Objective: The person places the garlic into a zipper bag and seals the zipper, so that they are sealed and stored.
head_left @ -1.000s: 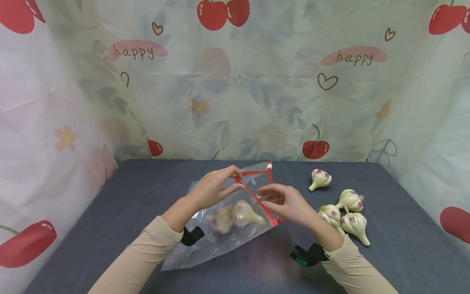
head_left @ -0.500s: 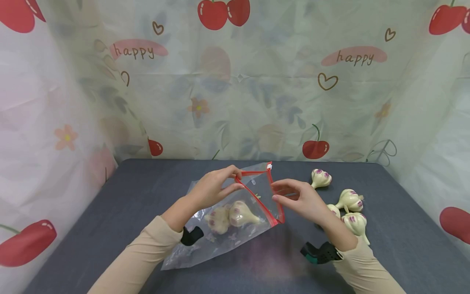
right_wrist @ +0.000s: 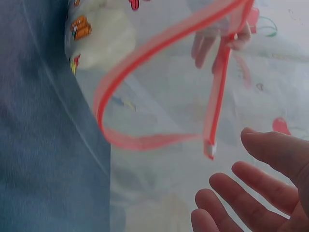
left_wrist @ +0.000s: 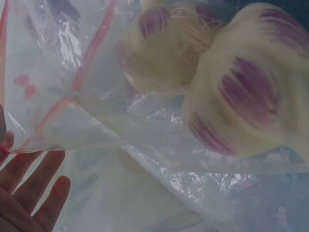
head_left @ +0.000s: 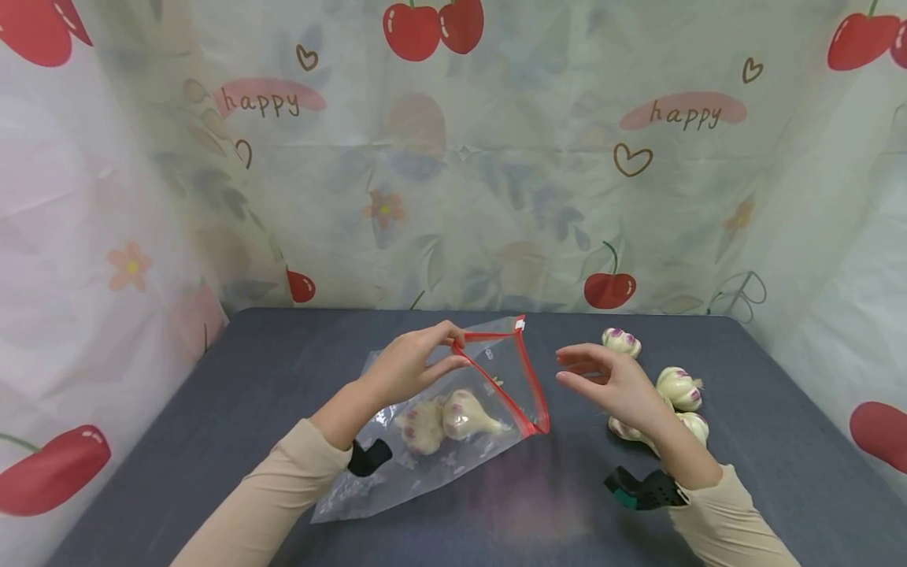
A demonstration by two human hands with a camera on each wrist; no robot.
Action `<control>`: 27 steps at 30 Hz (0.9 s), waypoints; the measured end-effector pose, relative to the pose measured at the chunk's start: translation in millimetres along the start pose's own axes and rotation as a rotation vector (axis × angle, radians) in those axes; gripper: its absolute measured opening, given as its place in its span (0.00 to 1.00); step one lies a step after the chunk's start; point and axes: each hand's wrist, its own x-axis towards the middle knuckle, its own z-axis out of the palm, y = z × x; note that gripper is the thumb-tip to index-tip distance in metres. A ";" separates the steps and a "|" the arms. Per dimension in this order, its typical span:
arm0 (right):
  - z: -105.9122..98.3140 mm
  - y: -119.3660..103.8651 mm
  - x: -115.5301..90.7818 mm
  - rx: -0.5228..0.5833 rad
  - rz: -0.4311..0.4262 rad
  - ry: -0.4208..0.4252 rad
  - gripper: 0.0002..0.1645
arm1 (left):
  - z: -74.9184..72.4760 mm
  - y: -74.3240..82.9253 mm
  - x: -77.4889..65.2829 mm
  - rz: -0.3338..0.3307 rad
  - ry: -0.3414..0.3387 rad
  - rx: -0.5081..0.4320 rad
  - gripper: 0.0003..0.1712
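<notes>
A clear zip bag (head_left: 425,484) with a red-edged mouth lies on the dark table, its opening spread toward the right. Two garlic bulbs (head_left: 464,413) rest inside it; the left wrist view shows these bulbs (left_wrist: 236,92) close up through the plastic. My left hand (head_left: 407,362) pinches the bag's red rim between thumb and fingers. Apart from the bag, to the right of its mouth, my right hand (head_left: 612,386) hangs in the air with relaxed fingers and nothing in them. In the right wrist view, the red zip (right_wrist: 145,55) forms a loop beyond that hand's fingertips (right_wrist: 248,133).
Behind the right hand and forearm lie several loose garlic bulbs (head_left: 679,388), partly hidden. One bulb (head_left: 622,341) sits farther back. A white slider (head_left: 520,324) is at the bag's far corner. A printed curtain (head_left: 460,197) stands behind the table (head_left: 283,346).
My right hand has drawn back from the bag's mouth, moving right toward the loose bulbs. The left hand keeps its grip on the rim, and the bag has barely shifted.
</notes>
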 end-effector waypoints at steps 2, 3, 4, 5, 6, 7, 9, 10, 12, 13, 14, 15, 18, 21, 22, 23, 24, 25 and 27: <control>-3.3 3.0 -0.8 -0.003 0.002 0.008 0.21 | 0.0 -0.1 -0.3 -0.004 0.000 0.000 0.13; -4.9 4.5 -1.1 -0.006 0.002 0.012 0.21 | 0.0 -0.2 -0.4 -0.006 -0.001 0.000 0.14; -6.3 6.1 -1.2 -0.008 0.005 0.015 0.21 | 0.1 -0.3 -0.5 -0.009 -0.002 0.000 0.14; -7.8 7.4 -1.6 -0.009 0.006 0.017 0.21 | 0.1 -0.4 -0.6 -0.012 -0.003 0.001 0.14; -9.0 8.9 -1.9 -0.015 0.009 0.021 0.21 | 0.1 -0.5 -0.6 -0.014 -0.004 0.001 0.14; -10.2 10.5 -2.1 -0.020 0.015 0.024 0.21 | 0.1 -0.6 -0.7 -0.015 -0.005 0.001 0.14; -12.5 13.5 -3.1 -0.025 0.030 0.028 0.22 | 0.2 -0.9 -0.8 -0.015 -0.006 -0.001 0.14; -13.5 15.0 -3.8 -0.024 0.039 0.028 0.22 | 0.5 -1.5 -0.9 -0.014 -0.006 -0.001 0.14; -15.5 18.2 -4.9 -0.028 0.051 0.029 0.23 | 0.8 -2.1 -1.0 -0.010 -0.004 0.000 0.15; -16.6 19.6 -5.7 -0.030 0.057 0.028 0.23 | 1.0 -2.3 -1.0 -0.010 -0.003 0.000 0.15; -17.7 21.0 -6.5 -0.033 0.062 0.027 0.23 | 1.2 -2.6 -1.1 -0.010 -0.001 0.002 0.14; -18.7 22.4 -7.2 -0.037 0.067 0.026 0.24 | 1.3 -2.7 -1.2 -0.009 0.000 0.003 0.14; -22.2 27.2 -8.9 -0.061 0.082 0.027 0.24 | 1.0 -2.4 -1.5 -0.010 0.005 0.005 0.14; -26.0 32.7 -10.5 -0.084 0.103 0.023 0.26 | 0.8 -2.5 -1.7 -0.006 0.006 -0.003 0.14; -27.2 34.6 -11.2 -0.094 0.112 0.022 0.26 | 0.6 -2.3 -1.8 -0.007 0.006 -0.004 0.14; -28.3 36.6 -12.0 -0.102 0.119 0.021 0.27 | 0.4 -2.1 -1.8 -0.008 0.004 -0.007 0.14; -29.4 38.4 -12.9 -0.109 0.126 0.019 0.28 | 0.1 -1.8 -1.7 -0.009 0.002 -0.009 0.14; -30.5 40.1 -13.8 -0.112 0.134 0.017 0.28 | -0.1 -1.5 -1.7 -0.012 0.000 -0.010 0.14; -32.6 43.1 -15.9 -0.119 0.150 0.016 0.30 | -0.7 -0.9 -1.7 -0.018 -0.004 -0.010 0.14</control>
